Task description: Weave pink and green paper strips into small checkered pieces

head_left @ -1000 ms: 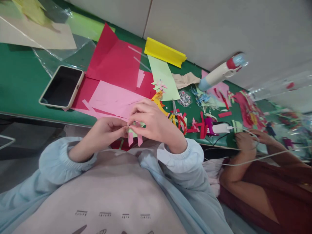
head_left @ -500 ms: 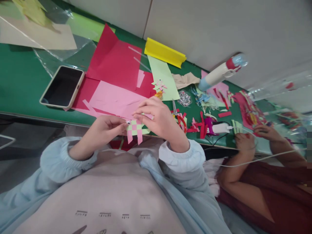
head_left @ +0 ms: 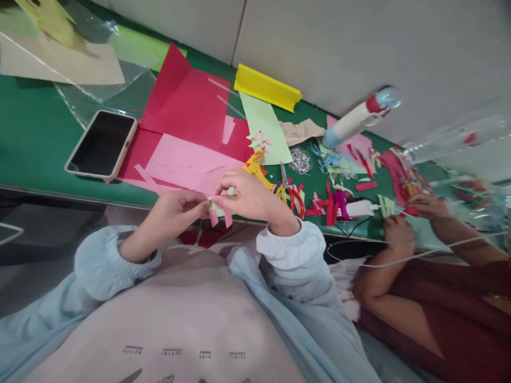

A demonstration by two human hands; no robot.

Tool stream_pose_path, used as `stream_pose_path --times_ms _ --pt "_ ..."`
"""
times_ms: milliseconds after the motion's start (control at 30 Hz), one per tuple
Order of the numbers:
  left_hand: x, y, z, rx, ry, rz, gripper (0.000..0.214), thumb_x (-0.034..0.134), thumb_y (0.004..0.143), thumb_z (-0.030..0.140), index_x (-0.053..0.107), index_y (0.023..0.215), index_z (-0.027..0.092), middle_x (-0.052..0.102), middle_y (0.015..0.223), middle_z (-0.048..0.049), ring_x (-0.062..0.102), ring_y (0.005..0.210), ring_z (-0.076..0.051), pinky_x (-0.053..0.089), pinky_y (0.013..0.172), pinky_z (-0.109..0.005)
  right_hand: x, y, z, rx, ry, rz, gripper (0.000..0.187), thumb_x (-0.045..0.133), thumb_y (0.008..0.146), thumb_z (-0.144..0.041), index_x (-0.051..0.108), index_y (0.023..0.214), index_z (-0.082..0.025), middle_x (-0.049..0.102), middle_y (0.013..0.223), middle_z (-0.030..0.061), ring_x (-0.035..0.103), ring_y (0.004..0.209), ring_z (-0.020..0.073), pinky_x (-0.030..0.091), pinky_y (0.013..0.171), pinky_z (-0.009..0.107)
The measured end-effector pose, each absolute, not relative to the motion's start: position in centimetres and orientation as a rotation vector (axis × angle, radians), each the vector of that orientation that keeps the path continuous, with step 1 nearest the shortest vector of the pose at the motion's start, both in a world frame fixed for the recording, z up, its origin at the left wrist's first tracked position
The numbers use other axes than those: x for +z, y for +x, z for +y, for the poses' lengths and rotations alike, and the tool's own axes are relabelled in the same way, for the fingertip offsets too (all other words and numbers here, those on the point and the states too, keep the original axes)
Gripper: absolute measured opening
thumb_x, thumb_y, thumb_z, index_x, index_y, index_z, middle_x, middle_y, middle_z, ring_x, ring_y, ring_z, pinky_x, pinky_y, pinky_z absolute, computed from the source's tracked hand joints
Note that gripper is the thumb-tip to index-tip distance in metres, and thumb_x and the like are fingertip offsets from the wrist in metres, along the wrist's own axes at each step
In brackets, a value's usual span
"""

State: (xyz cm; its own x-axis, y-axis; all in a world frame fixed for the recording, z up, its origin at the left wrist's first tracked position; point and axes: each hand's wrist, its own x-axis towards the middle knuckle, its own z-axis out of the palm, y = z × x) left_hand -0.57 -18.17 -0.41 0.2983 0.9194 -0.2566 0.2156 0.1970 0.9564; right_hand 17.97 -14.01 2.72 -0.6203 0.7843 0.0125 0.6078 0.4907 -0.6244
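Both hands meet at the near edge of the green table (head_left: 35, 154), over my lap. My left hand (head_left: 179, 210) pinches the left side of a small woven piece of pink and light-green paper strips (head_left: 220, 213) that carries a tiny googly eye. My right hand (head_left: 247, 197) covers the piece from the right, its fingers curled and pressed onto it. Two pink strip ends hang below the weave. Most of the weave is hidden under my right fingers.
A phone (head_left: 101, 142) lies at the left. Red (head_left: 187, 103) and pink paper sheets (head_left: 187, 165) lie ahead. Scissors (head_left: 290, 191), a yellow tool (head_left: 255, 167), paper scraps and a glue gun (head_left: 351, 207) sit to the right. Another person's hands (head_left: 399, 226) work at far right.
My right hand, lifted off the weave half a second ago, has come back down onto it and closed on it. The other person's hands have shifted slightly.
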Motion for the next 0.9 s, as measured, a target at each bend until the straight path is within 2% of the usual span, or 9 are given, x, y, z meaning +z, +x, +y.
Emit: stream_pose_path --times_ms 100,267,367,600,800,900 --pt "-1.2 -0.7 -18.0 0.699 1.302 1.192 0.025 0.071 0.074 0.041 0.073 0.086 0.019 0.077 0.080 -0.0040 0.072 0.076 -0.020 0.059 0.072 -0.028 2.5 18.0 -13.9 0.866 -1.200 -2.443 0.013 0.062 0.083 -0.020 0.067 0.072 -0.016 0.066 0.077 0.0025 0.056 0.081 0.0153 0.038 0.079 0.030" --pt "-2.3 -0.7 -17.7 0.717 1.163 1.184 0.021 0.074 0.072 0.039 0.069 0.076 0.019 0.073 0.070 -0.0022 0.071 0.070 -0.018 0.058 0.069 -0.026 2.2 18.2 -13.4 0.948 -1.249 -2.415 0.013 0.060 0.084 -0.019 0.068 0.075 -0.014 0.068 0.078 0.0040 0.056 0.076 0.0137 0.038 0.072 0.027" --pt "-2.5 -0.7 -17.5 0.728 1.086 1.185 0.022 0.075 0.071 0.039 0.070 0.077 0.018 0.072 0.068 -0.0014 0.070 0.068 -0.016 0.058 0.069 -0.025 2.1 18.4 -13.3 0.994 -1.321 -2.400 0.015 0.059 0.084 -0.021 0.069 0.077 -0.013 0.068 0.078 0.0042 0.056 0.072 0.0129 0.037 0.067 0.026" --pt "-1.9 -0.4 -17.5 0.744 0.887 1.184 0.030 0.082 0.062 0.034 0.070 0.081 0.015 0.073 0.068 -0.0019 0.071 0.068 -0.016 0.060 0.071 -0.028 1.1 18.7 -13.1 1.071 -1.411 -2.370 0.022 0.052 0.086 -0.026 0.063 0.072 -0.014 0.060 0.066 0.0000 0.047 0.061 0.0104 0.031 0.058 0.026" --pt "-2.8 -0.7 -17.4 0.742 0.970 1.139 0.029 0.076 0.071 0.042 0.072 0.083 0.016 0.074 0.075 -0.0033 0.071 0.071 -0.018 0.060 0.074 -0.029 1.4 18.5 -13.1 1.146 -1.435 -2.337 0.024 0.052 0.086 -0.025 0.058 0.065 -0.015 0.047 0.059 -0.0034 0.039 0.057 0.0089 0.028 0.056 0.025" --pt "-3.3 -0.8 -17.2 0.761 0.962 1.146 0.028 0.076 0.071 0.043 0.073 0.081 0.017 0.074 0.076 -0.0037 0.071 0.073 -0.020 0.060 0.076 -0.031 1.5 18.9 -13.0 1.245 -1.452 -2.188 0.031 0.046 0.092 -0.032 0.060 0.070 -0.015 0.046 0.058 -0.0031 0.041 0.056 0.0092 0.031 0.055 0.024"
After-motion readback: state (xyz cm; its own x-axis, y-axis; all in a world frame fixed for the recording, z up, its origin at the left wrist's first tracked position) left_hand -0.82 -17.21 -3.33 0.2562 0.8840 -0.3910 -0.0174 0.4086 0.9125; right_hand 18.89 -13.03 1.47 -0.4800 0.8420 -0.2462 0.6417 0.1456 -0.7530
